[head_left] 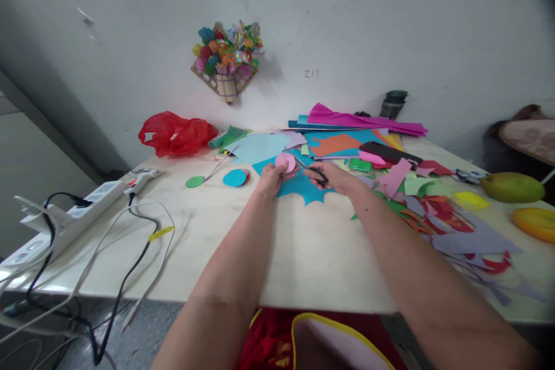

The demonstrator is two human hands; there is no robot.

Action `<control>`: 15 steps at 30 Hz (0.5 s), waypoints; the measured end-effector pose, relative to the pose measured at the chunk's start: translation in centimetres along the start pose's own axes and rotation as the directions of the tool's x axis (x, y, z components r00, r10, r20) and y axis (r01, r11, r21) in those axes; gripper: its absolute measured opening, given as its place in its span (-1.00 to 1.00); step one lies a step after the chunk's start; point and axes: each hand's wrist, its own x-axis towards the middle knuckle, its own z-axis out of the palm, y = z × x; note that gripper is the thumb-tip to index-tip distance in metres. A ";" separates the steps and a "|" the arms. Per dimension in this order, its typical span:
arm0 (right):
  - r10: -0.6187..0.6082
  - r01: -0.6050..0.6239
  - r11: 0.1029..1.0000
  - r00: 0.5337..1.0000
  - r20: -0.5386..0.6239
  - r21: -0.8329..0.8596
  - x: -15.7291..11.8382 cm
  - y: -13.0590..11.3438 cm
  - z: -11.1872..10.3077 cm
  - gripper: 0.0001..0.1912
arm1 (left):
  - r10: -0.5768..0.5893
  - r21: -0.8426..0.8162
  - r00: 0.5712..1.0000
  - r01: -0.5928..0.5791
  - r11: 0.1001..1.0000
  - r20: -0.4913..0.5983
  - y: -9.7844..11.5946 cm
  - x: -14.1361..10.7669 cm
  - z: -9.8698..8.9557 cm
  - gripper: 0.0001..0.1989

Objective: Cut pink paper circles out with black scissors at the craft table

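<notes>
My left hand pinches a round piece of pink paper, held up a little over the table. In my right hand are black-handled scissors, their blades pointing left at the edge of the pink circle. Whether the blades touch the paper I cannot tell. Beneath both hands lies a blue paper sheet with scalloped cut edges. To the left rest a small stack of paper circles with a blue one on top, and a green circle beside a thin strip.
Paper scraps cover the table's right side, near a green mango and an orange-yellow fruit. A black phone-like object lies behind them. At left are a red plastic bag, a power strip and loose cables.
</notes>
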 end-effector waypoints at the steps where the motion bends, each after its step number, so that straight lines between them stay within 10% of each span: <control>1: -0.020 0.020 1.000 1.000 0.006 -0.012 0.1 0.2 -0.1 -0.75 | -0.003 0.000 1.000 0.003 1.000 0.002 0.0 0.0 0.0 -0.91; 15: -0.104 0.105 0.992 0.994 0.025 -0.069 1.0 1.4 -0.4 -0.67 | -0.026 0.005 1.000 0.026 1.000 0.011 0.0 -0.2 0.4 -0.93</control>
